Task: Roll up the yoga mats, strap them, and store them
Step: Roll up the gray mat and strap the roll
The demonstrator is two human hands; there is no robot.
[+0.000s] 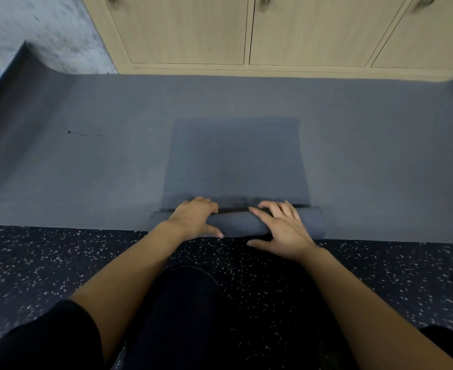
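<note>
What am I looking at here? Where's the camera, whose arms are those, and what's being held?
There is no robot: a person works with bare hands. The single picture comes from a wide-angle camera on their head, looking forward and down, so both arms reach in from below. A grey-blue yoga mat lies on grey flooring, partly rolled. Its rolled end is nearest the person. The left hand curls its fingers over that roll, and the right hand presses on it with spread fingers. A speckled dark floor is nearest the camera, and wooden cupboards stand beyond.
</note>
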